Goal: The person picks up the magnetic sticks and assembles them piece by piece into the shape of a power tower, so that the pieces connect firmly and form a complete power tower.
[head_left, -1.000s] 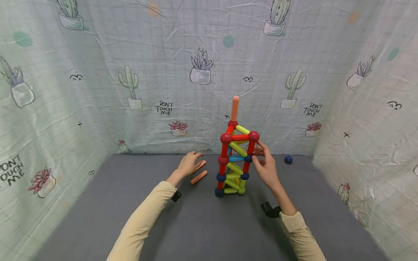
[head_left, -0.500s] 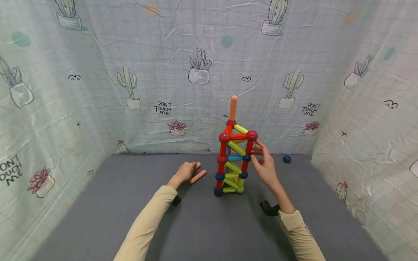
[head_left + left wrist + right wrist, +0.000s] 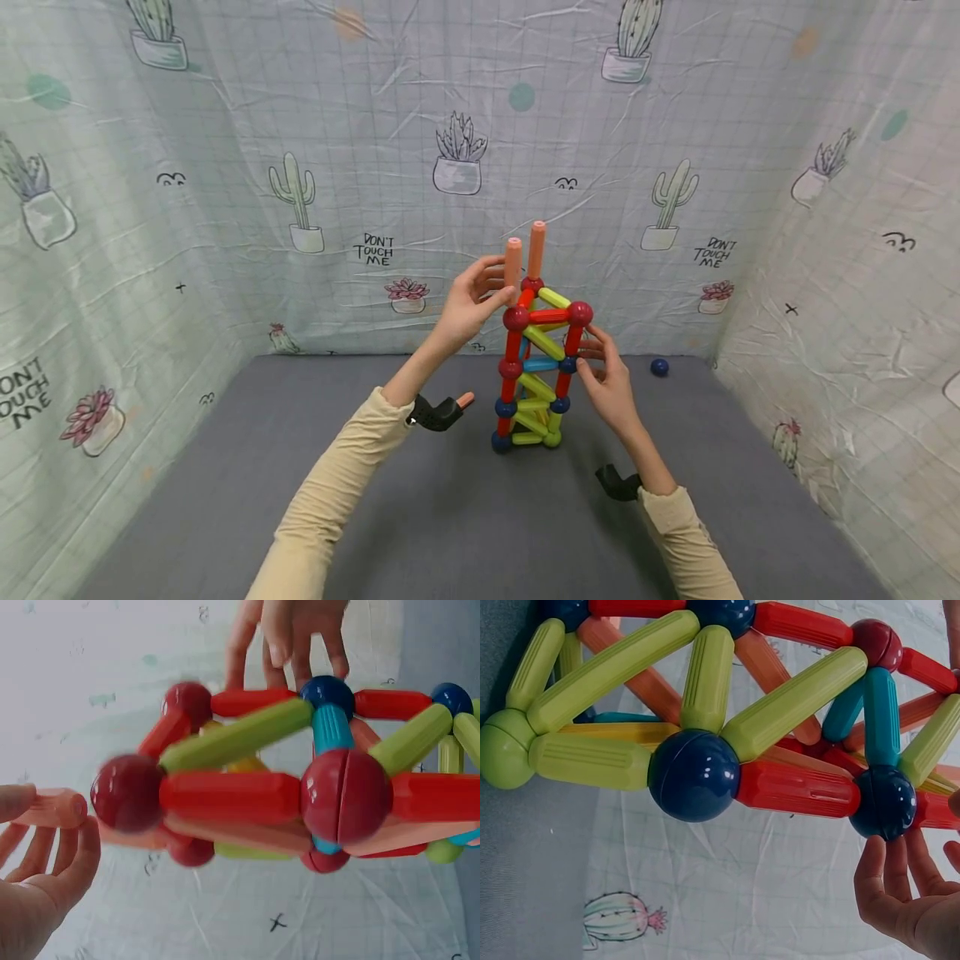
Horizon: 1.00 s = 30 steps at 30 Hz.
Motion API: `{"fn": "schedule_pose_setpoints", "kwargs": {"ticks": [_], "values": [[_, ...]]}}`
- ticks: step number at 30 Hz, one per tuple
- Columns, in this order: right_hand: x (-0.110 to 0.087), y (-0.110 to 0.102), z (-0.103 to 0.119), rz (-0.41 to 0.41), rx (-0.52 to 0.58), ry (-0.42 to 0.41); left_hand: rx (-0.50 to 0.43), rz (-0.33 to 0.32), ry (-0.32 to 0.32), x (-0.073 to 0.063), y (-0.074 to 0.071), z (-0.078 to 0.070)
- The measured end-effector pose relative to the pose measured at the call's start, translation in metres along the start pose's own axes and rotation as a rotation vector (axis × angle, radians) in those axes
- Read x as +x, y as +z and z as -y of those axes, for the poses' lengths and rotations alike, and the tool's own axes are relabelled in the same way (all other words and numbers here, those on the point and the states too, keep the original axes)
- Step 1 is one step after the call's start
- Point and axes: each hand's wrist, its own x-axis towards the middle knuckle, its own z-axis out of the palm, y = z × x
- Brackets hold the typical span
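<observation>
A tall tower (image 3: 535, 364) of coloured rods and balls stands upright on the grey table, one orange rod (image 3: 537, 250) rising from its rear top ball. My left hand (image 3: 478, 302) pinches another orange rod (image 3: 513, 265) between thumb and fingers, held upright over the front-left red ball (image 3: 517, 318). In the left wrist view, that rod's end sits a small gap from the red ball (image 3: 127, 793). My right hand (image 3: 609, 379) is at the tower's right side, relaxed fingers against it. The right wrist view has the fingertips right at a dark blue ball (image 3: 883, 802).
One more orange rod (image 3: 466, 400) lies on the table, partly hidden behind the left wrist's black camera mount (image 3: 437, 415). A loose blue ball (image 3: 659, 367) rests toward the back right. A cactus-print curtain (image 3: 360, 108) hangs behind and around the table (image 3: 450, 525).
My left hand has gripped the farther of two orange rods on the table, lifted it and brought it up and right to the tower's top. The right hand has stayed at the tower.
</observation>
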Motion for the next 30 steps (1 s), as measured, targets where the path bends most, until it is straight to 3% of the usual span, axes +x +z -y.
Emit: {"fn": "schedule_pose_setpoints", "kwargs": {"ticks": [4, 8, 12, 15, 19, 21, 23, 26, 30], "values": [[0.0, 0.001, 0.001, 0.005, -0.003, 0.0, -0.005, 0.026, 0.024, -0.003, 0.007, -0.003], [0.0, 0.001, 0.0, 0.004, -0.001, 0.008, -0.024, -0.006, 0.05, -0.01, 0.004, 0.008], [-0.001, 0.001, -0.002, 0.0, -0.004, 0.004, 0.021, -0.072, -0.008, -0.031, -0.005, 0.041], [-0.001, 0.001, -0.002, -0.001, -0.006, 0.002, 0.211, -0.081, -0.095, -0.054, -0.014, 0.08], [-0.001, 0.001, -0.002, -0.004, -0.002, 0.001, 0.667, 0.094, -0.135, -0.087, -0.026, 0.134], [-0.001, 0.0, -0.001, -0.005, -0.001, -0.001, 0.888, 0.219, -0.105, -0.102, -0.031, 0.153], [-0.001, 0.0, 0.0, -0.006, -0.004, -0.002, 1.052, 0.337, -0.101, -0.113, -0.034, 0.166], [-0.001, 0.0, 0.001, -0.003, -0.01, -0.005, 1.159, 0.452, -0.109, -0.125, -0.038, 0.176], [-0.001, 0.0, 0.002, 0.001, -0.021, -0.006, 1.141, 0.516, -0.144, -0.131, -0.04, 0.18]]}}
